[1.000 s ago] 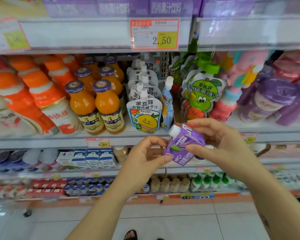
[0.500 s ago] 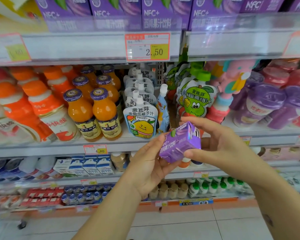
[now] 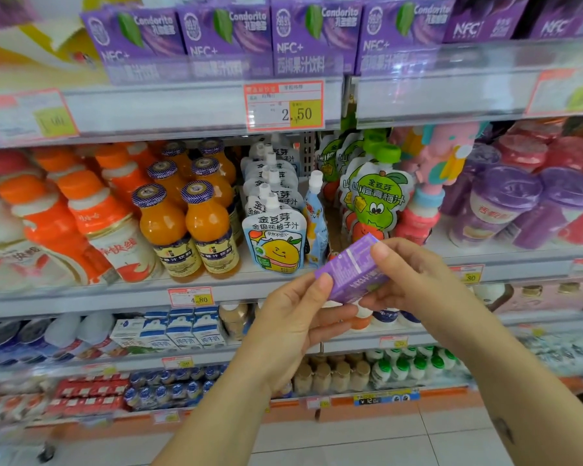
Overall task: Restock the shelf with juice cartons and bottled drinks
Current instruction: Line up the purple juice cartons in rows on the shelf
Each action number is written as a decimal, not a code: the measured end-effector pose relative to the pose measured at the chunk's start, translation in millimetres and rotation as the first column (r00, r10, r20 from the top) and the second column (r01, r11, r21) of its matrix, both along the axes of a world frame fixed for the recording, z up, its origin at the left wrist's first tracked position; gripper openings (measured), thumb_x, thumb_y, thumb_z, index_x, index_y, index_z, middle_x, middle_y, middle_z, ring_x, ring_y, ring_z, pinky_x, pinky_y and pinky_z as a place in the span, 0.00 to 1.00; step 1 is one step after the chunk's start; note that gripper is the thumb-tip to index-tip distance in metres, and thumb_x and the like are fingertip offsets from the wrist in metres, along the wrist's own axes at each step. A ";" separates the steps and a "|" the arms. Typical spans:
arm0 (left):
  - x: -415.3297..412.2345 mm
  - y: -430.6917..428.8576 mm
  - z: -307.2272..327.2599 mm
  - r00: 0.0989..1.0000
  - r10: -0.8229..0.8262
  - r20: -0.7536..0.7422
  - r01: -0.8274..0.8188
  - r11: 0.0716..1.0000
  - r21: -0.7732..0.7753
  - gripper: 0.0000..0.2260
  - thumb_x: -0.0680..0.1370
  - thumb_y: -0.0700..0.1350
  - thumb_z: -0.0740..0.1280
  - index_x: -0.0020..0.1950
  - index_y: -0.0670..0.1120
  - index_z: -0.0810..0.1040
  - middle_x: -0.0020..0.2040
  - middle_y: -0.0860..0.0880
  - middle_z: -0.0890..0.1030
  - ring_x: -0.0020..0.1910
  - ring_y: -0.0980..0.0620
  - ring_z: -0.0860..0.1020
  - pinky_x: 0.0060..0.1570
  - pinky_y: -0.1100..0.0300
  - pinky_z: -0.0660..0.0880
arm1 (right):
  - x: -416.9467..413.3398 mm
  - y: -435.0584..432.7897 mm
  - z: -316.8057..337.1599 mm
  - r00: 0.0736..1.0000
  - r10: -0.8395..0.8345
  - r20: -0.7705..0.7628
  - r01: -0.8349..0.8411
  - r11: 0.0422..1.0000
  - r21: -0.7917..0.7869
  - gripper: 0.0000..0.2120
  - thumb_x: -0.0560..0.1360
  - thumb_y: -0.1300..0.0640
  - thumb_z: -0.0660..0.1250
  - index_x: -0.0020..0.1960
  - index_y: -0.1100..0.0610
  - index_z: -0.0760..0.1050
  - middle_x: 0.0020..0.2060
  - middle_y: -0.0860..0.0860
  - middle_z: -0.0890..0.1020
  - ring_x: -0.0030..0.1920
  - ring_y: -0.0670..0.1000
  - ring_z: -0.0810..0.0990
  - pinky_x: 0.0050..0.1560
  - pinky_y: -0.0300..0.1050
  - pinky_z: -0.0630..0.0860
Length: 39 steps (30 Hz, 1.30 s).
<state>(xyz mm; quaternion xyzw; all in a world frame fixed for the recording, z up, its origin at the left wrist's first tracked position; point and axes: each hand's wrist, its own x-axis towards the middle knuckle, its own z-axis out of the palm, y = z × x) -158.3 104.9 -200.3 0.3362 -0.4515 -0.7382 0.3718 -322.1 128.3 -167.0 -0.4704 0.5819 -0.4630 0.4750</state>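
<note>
Crowding the shelf (image 3: 115, 299) behind the purple carton (image 3: 350, 274): orange bottles (image 3: 186, 227), spouted pouches (image 3: 276, 240).

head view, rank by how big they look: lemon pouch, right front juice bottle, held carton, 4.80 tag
juice bottle and lemon pouch: about alike
held carton: slightly smaller, partly hidden, nearer camera
4.80 tag: smallest

Small purple juice carton (image 3: 350, 274) held tilted in front of the middle shelf, printed side facing up. Left hand (image 3: 293, 317) pinches its lower left end, thumb on top. Right hand (image 3: 414, 280) grips the upper right end, thumb across the face.

Top shelf: row of matching purple NFC+ cartons (image 3: 312, 38) above the 2.50 price tag (image 3: 285, 104).

Middle shelf: orange juice bottles (image 3: 186, 230), white spouted pouches (image 3: 276, 243), green-capped pouches (image 3: 376, 203).
</note>
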 end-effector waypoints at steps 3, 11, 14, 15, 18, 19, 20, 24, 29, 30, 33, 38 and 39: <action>4.0 -4.9 2.8 1.000 0.024 -0.010 -0.023 1.000 0.015 0.18 0.69 0.52 0.64 0.56 0.47 0.78 0.45 0.47 0.85 0.41 0.51 0.84 0.46 0.58 0.81 | -2.0 1.9 2.9 0.989 0.066 0.133 -0.068 0.998 0.007 0.28 0.67 0.33 0.68 0.54 0.55 0.80 0.44 0.56 0.85 0.40 0.55 0.84 0.45 0.45 0.81; 12.5 -13.9 12.2 0.990 0.017 -0.140 -0.007 0.998 0.070 0.17 0.70 0.46 0.64 0.59 0.48 0.77 0.50 0.47 0.85 0.43 0.50 0.84 0.46 0.56 0.81 | -5.3 1.6 10.1 0.949 0.057 0.309 -0.056 0.998 -0.013 0.18 0.71 0.50 0.63 0.55 0.57 0.80 0.47 0.58 0.85 0.45 0.55 0.84 0.46 0.46 0.82; 12.7 -16.1 14.5 0.988 0.037 -0.153 -0.026 0.997 0.072 0.16 0.71 0.48 0.64 0.58 0.48 0.79 0.49 0.48 0.85 0.41 0.50 0.84 0.44 0.55 0.82 | -3.6 1.3 11.4 0.956 0.051 0.289 -0.040 0.998 -0.045 0.15 0.69 0.51 0.65 0.51 0.54 0.82 0.46 0.56 0.86 0.44 0.51 0.84 0.43 0.42 0.81; 12.1 -17.1 15.5 0.988 0.051 -0.145 -0.043 0.997 0.057 0.16 0.71 0.47 0.64 0.57 0.48 0.79 0.47 0.48 0.85 0.41 0.50 0.83 0.43 0.56 0.82 | -3.5 1.1 10.9 0.958 0.062 0.279 -0.046 0.997 -0.062 0.13 0.68 0.51 0.68 0.49 0.54 0.84 0.45 0.55 0.86 0.44 0.51 0.84 0.42 0.40 0.81; 11.6 -23.2 18.8 0.987 0.099 -0.126 -0.096 0.995 0.028 0.19 0.69 0.46 0.66 0.59 0.46 0.77 0.44 0.48 0.85 0.40 0.53 0.83 0.38 0.60 0.81 | -4.4 1.9 9.0 0.959 0.140 0.246 -0.115 0.987 -0.115 0.15 0.65 0.52 0.78 0.51 0.49 0.84 0.49 0.54 0.85 0.48 0.50 0.84 0.46 0.42 0.80; 12.3 -25.4 21.4 0.988 0.096 -0.117 -0.095 0.995 0.015 0.20 0.69 0.46 0.66 0.60 0.45 0.77 0.43 0.49 0.85 0.39 0.54 0.83 0.37 0.61 0.80 | -5.3 1.6 7.9 0.960 0.156 0.232 -0.129 0.983 -0.127 0.17 0.65 0.51 0.78 0.53 0.49 0.83 0.52 0.53 0.84 0.50 0.50 0.83 0.48 0.43 0.81; 13.0 -27.4 24.1 0.992 0.084 -0.098 -0.085 0.996 -0.008 0.20 0.68 0.47 0.66 0.60 0.45 0.77 0.43 0.49 0.85 0.39 0.55 0.82 0.37 0.61 0.80 | -5.2 1.5 8.5 0.964 0.150 0.221 -0.123 0.984 -0.131 0.19 0.65 0.52 0.77 0.55 0.48 0.81 0.55 0.51 0.83 0.53 0.50 0.83 0.49 0.44 0.81; 13.9 -30.7 31.7 0.990 0.140 -0.017 -0.141 0.975 -0.172 0.15 0.67 0.48 0.68 0.52 0.49 0.80 0.42 0.50 0.85 0.41 0.56 0.82 0.41 0.63 0.80 | -4.1 -1.1 9.4 0.958 0.155 0.240 -0.124 0.982 -0.140 0.34 0.53 0.43 0.82 0.58 0.43 0.79 0.56 0.47 0.82 0.53 0.49 0.82 0.45 0.40 0.80; 18.0 -27.7 39.4 0.984 0.171 -0.044 -0.174 0.900 -0.400 0.18 0.66 0.44 0.70 0.55 0.54 0.77 0.48 0.60 0.84 0.49 0.62 0.81 0.46 0.67 0.77 | -2.9 -3.5 9.4 0.860 0.173 0.481 -0.252 0.962 0.104 0.42 0.52 0.33 0.78 0.60 0.54 0.79 0.53 0.58 0.83 0.49 0.58 0.84 0.43 0.48 0.82; 18.2 -27.1 40.5 0.989 0.145 -0.033 -0.145 0.895 -0.422 0.18 0.66 0.42 0.69 0.54 0.53 0.77 0.46 0.61 0.84 0.48 0.63 0.81 0.45 0.69 0.77 | -2.0 -3.8 11.2 0.830 0.169 0.531 -0.280 0.950 0.136 0.40 0.56 0.32 0.75 0.59 0.56 0.80 0.53 0.60 0.83 0.48 0.59 0.84 0.41 0.48 0.82; 18.0 -26.4 42.1 0.993 0.114 -0.010 -0.106 0.887 -0.450 0.17 0.66 0.39 0.68 0.53 0.49 0.77 0.44 0.60 0.84 0.46 0.63 0.81 0.42 0.70 0.76 | 2.4 -5.7 15.0 0.806 0.104 0.582 -0.252 0.951 0.180 0.32 0.66 0.38 0.63 0.58 0.62 0.78 0.51 0.63 0.83 0.42 0.57 0.85 0.36 0.45 0.82; 20.4 -28.6 38.7 0.986 0.165 0.012 -0.149 0.915 -0.374 0.21 0.66 0.50 0.69 0.60 0.55 0.76 0.51 0.59 0.83 0.51 0.58 0.81 0.48 0.60 0.79 | 6.5 -12.2 14.4 0.818 0.076 0.570 -0.112 0.993 0.027 0.22 0.68 0.49 0.69 0.57 0.60 0.78 0.51 0.62 0.83 0.46 0.57 0.85 0.42 0.44 0.82; 20.8 -28.2 36.9 0.985 0.172 0.005 -0.162 0.936 -0.312 0.23 0.66 0.52 0.69 0.61 0.54 0.76 0.52 0.58 0.83 0.50 0.57 0.82 0.47 0.59 0.80 | 4.7 -13.7 13.3 0.831 0.081 0.551 -0.078 0.997 -0.029 0.24 0.64 0.50 0.75 0.57 0.58 0.78 0.52 0.60 0.83 0.48 0.57 0.85 0.44 0.44 0.82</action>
